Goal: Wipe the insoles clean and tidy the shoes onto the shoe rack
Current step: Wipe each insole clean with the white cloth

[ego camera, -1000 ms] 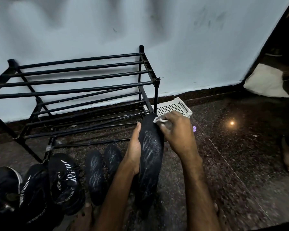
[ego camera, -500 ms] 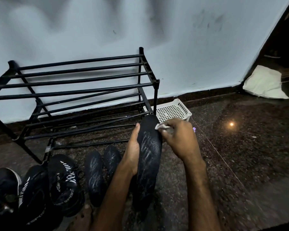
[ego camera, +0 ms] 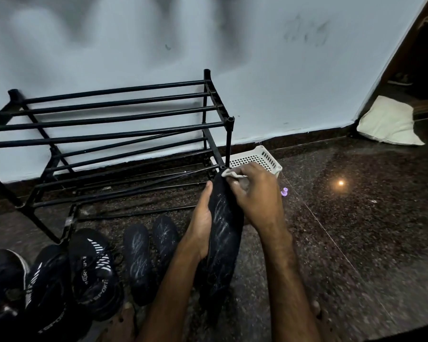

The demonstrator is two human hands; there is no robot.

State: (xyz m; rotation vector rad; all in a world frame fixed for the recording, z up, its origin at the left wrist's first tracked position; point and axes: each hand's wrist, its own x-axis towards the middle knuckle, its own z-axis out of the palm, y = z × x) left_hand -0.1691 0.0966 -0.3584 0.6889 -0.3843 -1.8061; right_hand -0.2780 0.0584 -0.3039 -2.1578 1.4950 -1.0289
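Grips black insole upright before the shoe rack in left hand; pinches pale cloth against its tip with right hand.

Black insole upright; shoes on floor before rack.

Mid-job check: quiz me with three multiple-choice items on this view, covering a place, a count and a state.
1. The white basket sits: A on the floor by the rack's right end; B on the rack; C among the shoes.
2. Count of insoles lying on the floor: A none; B four; C two.
3. The right hand: A hangs idle; B holds a cloth at the held insole's tip; C grips a shoe.
Answers: A, it stands beside the rack's post; C, two lie beside the shoes; B, cloth pokes from its grip.
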